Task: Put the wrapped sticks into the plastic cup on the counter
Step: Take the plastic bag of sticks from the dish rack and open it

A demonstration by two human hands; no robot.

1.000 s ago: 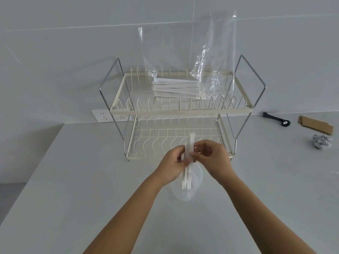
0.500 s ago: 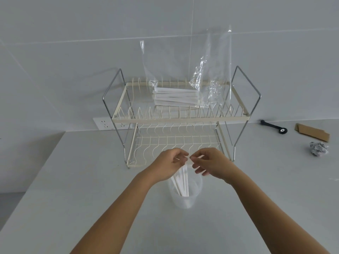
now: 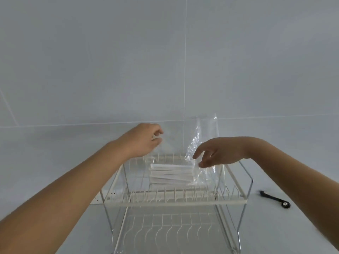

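A stack of white wrapped sticks [image 3: 170,174] lies inside a clear plastic bag [image 3: 200,143] on the top tier of the dish rack [image 3: 176,201]. My left hand [image 3: 143,142] is raised at the bag's upper left edge, with thumb and fingers pinched on the thin film. My right hand [image 3: 218,153] hovers over the right end of the sticks. Its fingers are spread and touch the crinkled part of the bag, holding nothing. The plastic cup is out of view below the frame.
The two-tier wire rack stands against the tiled wall, and its lower tier [image 3: 172,230] holds nothing. A black tool [image 3: 275,198] lies on the counter to the right. A wall socket [image 3: 100,197] sits behind the rack's left leg.
Both hands have let go of the sticks in the cup and risen to the bag on the top tier. The view has tilted up, so the cup has dropped out of sight.
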